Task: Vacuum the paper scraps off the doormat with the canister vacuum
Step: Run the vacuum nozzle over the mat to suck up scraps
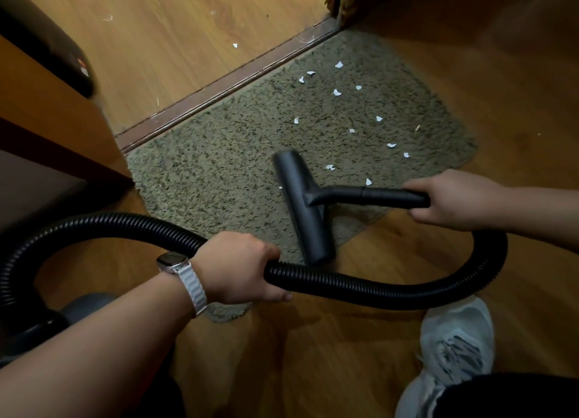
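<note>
A shaggy olive doormat [219,154] lies against a door threshold. Several white paper scraps [337,92] are scattered over its right half. The black floor nozzle [302,207] rests flat on the mat's near right part, left of most scraps. My right hand [454,200] grips the black wand [369,195] joined to the nozzle. My left hand [241,269], with a white-strapped watch on the wrist, is closed around the ribbed black hose [360,287], which loops from the wand back to the grey canister [84,308] at the lower left.
A dark wooden threshold strip [219,82] runs diagonally behind the mat. Wooden furniture [47,110] stands at the left. A door frame post [341,4] is at the top. My grey sneaker [454,345] is at the lower right. One scrap [235,45] lies beyond the threshold.
</note>
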